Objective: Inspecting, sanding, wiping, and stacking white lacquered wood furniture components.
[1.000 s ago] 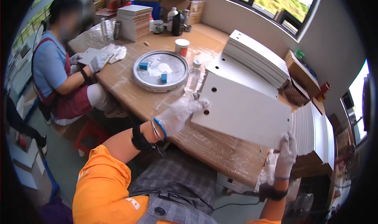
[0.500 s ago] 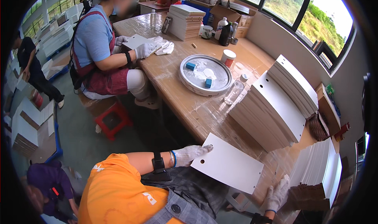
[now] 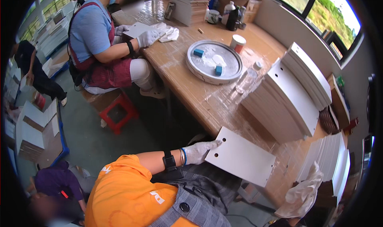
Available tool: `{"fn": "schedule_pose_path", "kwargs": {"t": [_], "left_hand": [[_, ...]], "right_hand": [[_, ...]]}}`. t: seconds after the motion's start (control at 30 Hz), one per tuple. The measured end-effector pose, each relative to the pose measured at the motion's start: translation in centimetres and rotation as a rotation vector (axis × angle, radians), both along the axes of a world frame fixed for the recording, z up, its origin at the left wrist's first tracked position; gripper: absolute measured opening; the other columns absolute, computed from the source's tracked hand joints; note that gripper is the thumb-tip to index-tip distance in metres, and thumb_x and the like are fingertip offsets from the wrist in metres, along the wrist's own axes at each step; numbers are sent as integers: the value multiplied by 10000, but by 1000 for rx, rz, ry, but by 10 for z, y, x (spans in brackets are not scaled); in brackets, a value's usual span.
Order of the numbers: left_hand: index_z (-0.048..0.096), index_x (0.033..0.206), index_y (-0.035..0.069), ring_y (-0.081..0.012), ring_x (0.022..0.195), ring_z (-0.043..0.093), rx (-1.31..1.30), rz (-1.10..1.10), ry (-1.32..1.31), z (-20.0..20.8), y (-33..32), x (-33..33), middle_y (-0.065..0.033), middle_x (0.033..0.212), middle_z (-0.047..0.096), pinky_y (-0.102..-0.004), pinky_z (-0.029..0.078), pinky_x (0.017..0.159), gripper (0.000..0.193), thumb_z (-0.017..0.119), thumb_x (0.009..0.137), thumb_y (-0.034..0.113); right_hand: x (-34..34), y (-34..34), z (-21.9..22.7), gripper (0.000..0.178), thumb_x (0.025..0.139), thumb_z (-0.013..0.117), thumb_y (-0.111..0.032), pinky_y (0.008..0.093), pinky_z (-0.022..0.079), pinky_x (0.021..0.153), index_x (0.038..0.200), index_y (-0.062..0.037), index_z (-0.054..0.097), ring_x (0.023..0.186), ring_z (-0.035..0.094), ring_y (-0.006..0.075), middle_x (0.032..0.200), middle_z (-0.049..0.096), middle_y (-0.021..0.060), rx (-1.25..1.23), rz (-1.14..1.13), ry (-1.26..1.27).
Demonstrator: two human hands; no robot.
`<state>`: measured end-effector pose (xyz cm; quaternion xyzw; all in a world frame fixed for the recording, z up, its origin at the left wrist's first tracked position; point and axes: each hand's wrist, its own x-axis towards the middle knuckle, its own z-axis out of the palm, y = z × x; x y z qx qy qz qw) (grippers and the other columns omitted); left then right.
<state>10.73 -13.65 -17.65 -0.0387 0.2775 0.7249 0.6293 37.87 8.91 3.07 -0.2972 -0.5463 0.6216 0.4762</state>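
Observation:
My left hand [image 3: 200,152], in a white knit glove with a blue cuff, is closed on the left end of a white panel [image 3: 242,157]. Two dark round holes show near that end, and the panel reaches from my lap over the table's edge. At the lower right a crumpled white cloth [image 3: 302,193] hangs raised in my right hand [image 3: 294,222]. The cloth covers most of that hand, so its fingers are hidden. Just beyond it stands a stack of white panels [image 3: 325,157].
A taller panel stack [image 3: 275,103] fills the table's right side. Farther off are a round grey lid [image 3: 213,53] with two blue blocks, a clear bottle [image 3: 244,81] and a white tub [image 3: 238,43]. At the left a co-worker [image 3: 89,31] sits holding another panel.
My right hand has come up with the white cloth, where before it lay gloved and without cloth by the stack. My left thumb has shifted, baring the panel's second hole.

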Motion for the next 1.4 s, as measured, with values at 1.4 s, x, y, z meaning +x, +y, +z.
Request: {"fn": "schedule_pose_path", "kwargs": {"t": [1.4], "left_hand": [[436,1197,78,-442,1131,516,-68,-46,17,26,-17,5,-166,1233,495,-686,462,840,277,372,942,164]], "right_hand": [[-11,25,-137,649,817,602,-132,444,531,722,1404,-229,343,910,608,330,1345,491,115,1246,-282,-1395]]}}
